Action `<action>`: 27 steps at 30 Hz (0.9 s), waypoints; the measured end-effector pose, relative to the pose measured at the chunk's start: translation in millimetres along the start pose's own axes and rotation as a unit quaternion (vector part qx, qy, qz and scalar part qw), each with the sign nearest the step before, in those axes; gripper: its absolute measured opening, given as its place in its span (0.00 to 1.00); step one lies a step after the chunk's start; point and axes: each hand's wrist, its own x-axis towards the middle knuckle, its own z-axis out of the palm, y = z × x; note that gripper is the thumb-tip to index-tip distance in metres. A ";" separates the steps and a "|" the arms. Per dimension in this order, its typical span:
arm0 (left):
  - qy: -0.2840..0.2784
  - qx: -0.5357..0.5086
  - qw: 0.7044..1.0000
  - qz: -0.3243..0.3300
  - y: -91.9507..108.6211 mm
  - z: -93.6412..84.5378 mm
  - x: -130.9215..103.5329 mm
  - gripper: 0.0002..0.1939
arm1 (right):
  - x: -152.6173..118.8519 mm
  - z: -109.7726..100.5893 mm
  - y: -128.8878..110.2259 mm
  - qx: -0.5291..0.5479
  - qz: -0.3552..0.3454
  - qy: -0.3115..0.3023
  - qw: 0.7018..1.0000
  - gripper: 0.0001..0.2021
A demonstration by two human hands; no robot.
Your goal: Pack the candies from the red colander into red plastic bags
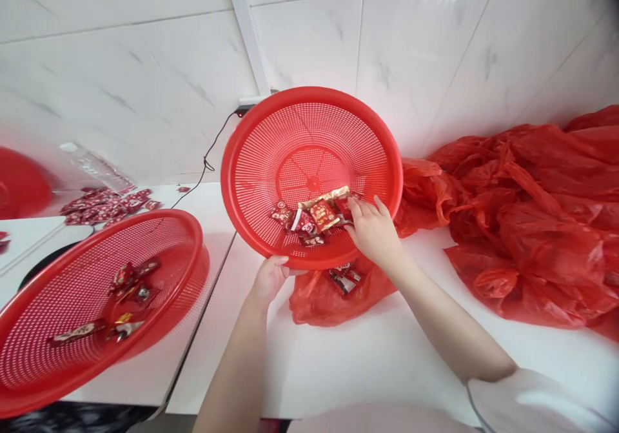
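Note:
A round red mesh basket (312, 94) is tilted so that its open mouth faces me. Several wrapped snacks (324, 215) in red and gold lie low inside it. My left hand (271, 281) grips the basket's lower rim, thumb over the edge. Inside the basket at the right, my right hand (374, 230) touches the snacks with its fingers close together; what it holds, if anything, is hidden. Beneath the basket lies a red plastic bag (319, 301) with dark red packets (345, 279) in its opening.
Another red basket (193, 226) with several packets stands at the left. Behind it are a heap of small red packets (104, 206), a clear bottle (97, 165) and a black cable (207, 162). Filled red bags (541, 226) are piled at the right, by the tiled wall (309, 39).

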 end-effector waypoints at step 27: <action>0.169 -0.101 0.979 0.052 10.0 -18.4 21.2 0.09 | -4.6 -55.6 22.6 0.325 -0.013 -0.233 0.916 0.11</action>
